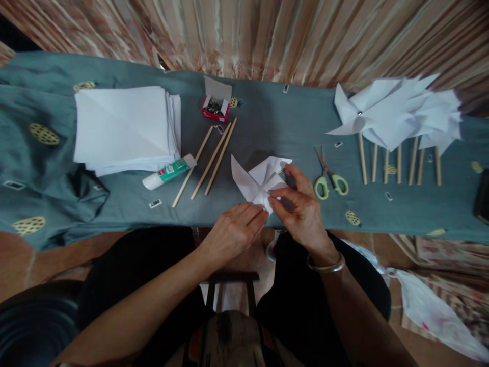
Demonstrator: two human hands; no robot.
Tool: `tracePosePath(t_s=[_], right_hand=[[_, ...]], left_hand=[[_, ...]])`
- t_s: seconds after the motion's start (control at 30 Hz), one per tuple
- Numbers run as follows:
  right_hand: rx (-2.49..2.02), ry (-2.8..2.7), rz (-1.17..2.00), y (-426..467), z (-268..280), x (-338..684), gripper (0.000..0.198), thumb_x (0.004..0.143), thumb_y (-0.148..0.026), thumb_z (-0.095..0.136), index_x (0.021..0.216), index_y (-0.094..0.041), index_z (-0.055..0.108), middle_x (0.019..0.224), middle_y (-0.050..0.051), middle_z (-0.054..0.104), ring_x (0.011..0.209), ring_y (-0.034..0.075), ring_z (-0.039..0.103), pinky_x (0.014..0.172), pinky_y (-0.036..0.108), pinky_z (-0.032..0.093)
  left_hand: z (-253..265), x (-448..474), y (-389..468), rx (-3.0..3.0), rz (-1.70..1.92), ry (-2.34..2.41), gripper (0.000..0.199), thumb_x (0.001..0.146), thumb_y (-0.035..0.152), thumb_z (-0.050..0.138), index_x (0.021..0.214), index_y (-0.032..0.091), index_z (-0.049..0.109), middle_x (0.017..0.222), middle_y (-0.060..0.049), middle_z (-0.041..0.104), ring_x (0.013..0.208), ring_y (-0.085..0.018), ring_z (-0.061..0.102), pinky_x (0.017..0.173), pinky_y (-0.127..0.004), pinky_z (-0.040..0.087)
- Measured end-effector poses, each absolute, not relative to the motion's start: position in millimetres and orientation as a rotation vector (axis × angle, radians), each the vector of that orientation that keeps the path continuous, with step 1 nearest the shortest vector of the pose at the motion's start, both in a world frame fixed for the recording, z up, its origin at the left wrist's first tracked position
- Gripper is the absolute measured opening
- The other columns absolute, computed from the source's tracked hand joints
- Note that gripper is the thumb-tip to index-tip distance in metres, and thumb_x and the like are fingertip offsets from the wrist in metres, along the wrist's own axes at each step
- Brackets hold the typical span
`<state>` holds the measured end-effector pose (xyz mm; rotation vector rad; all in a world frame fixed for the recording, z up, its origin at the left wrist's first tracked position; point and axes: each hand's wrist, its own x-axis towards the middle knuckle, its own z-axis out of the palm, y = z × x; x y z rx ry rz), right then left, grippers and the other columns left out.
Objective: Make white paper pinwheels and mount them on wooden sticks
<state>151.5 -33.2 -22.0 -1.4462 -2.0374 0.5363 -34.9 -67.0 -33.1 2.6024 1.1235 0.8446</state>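
A white paper pinwheel (258, 187) with folded blades is between my hands at the table's near edge. My left hand (241, 227) pinches its lower blade near the edge. Thumb and fingers of my right hand (301, 206) close on the paper at its right side, close to the middle. Whether a pin is between those fingertips I cannot make out. Just right of my right hand lie green-handled scissors (328, 178). Three wooden sticks (210, 165) rest to the left of the pinwheel.
A stack of white paper (122, 127) lies at left, with a glue tube (170, 172) against its corner. Behind the sticks stands an open red box (216, 108) of small metal pins. Several pinwheels on sticks (397, 114) overlap at right. A green cloth (282, 122) covers the table.
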Motion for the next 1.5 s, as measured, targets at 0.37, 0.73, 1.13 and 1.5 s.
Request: tracePosePath(t_s=[0.37, 0.73, 1.13, 1.5], right_hand=[[-1.465, -2.041, 0.468, -34, -27, 145, 0.012, 0.088, -0.022, 0.060, 0.090, -0.028, 0.070, 0.145, -0.002, 0.046, 0.135, 0.029, 0.045, 0.110, 0.052, 0.042], [-1.482, -2.034, 0.434, -37, -29, 142, 0.011, 0.090, -0.027, 0.058, 0.091, -0.024, 0.069, 0.146, 0.006, 0.048, 0.132, 0.030, 0.047, 0.107, 0.052, 0.043], [-1.454, -2.065, 0.339, -38, -27, 140, 0.013, 0.092, -0.028, 0.056, 0.092, -0.023, 0.068, 0.145, 0.008, 0.050, 0.130, 0.029, 0.050, 0.108, 0.051, 0.042], [-1.442, -2.103, 0.337, -40, -26, 141, 0.016, 0.093, -0.026, 0.053, 0.097, -0.025, 0.069, 0.147, 0.005, 0.048, 0.133, 0.030, 0.048, 0.109, 0.052, 0.042]], left_hand=[[-31, -32, -66, 2.616, 0.694, 1.130, 0.020, 0.093, 0.014, 0.051, 0.110, 0.009, 0.061, 0.111, -0.012, 0.069, 0.097, -0.021, 0.064, 0.082, -0.035, 0.058], [-34, -33, -65, 2.570, 0.681, 1.128, 0.024, 0.093, 0.013, 0.051, 0.115, 0.009, 0.059, 0.114, -0.012, 0.069, 0.101, -0.020, 0.063, 0.090, -0.036, 0.057], [-34, -32, -65, 2.569, 0.687, 1.134, 0.024, 0.093, 0.013, 0.052, 0.116, 0.009, 0.059, 0.113, -0.011, 0.068, 0.102, -0.021, 0.062, 0.090, -0.037, 0.056], [-33, -32, -65, 2.576, 0.710, 1.129, 0.023, 0.092, 0.014, 0.054, 0.114, 0.008, 0.061, 0.110, -0.011, 0.069, 0.099, -0.022, 0.062, 0.087, -0.036, 0.057]])
